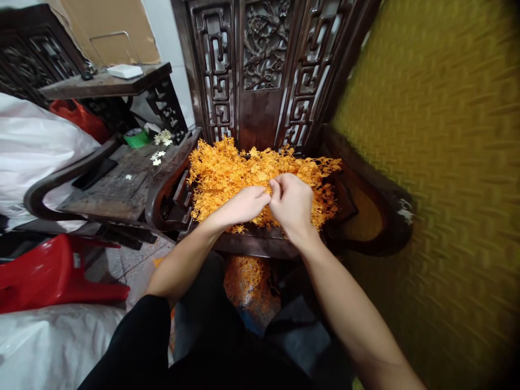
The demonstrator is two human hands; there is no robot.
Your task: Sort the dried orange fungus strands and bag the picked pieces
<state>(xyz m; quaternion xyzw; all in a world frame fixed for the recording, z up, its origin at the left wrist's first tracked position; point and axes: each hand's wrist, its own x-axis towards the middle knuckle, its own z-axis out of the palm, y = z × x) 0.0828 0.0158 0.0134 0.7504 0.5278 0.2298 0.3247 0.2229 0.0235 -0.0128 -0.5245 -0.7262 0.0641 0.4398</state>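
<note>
A heap of small orange flower-like pieces (227, 170), branching and plastic-looking, covers the seat of a dark carved wooden chair (260, 122). My left hand (247, 206) is over the front of the heap, its fingers pressed together. Close against its fingertips, my right hand (291, 201) is curled, with thumb and forefinger pinched. A bit of orange shows between the two hands, so both seem to grip one of the orange flower pieces, most of it hidden by the fingers.
At left, a second wooden chair (109, 189) holds green tape (137, 137) and pale flower pieces (162, 137). White sacks (36, 146) and a red plastic stool (52, 271) stand nearby. A yellow-green textured surface (439, 135) rises at right. More orange pieces (247, 276) lie below the seat.
</note>
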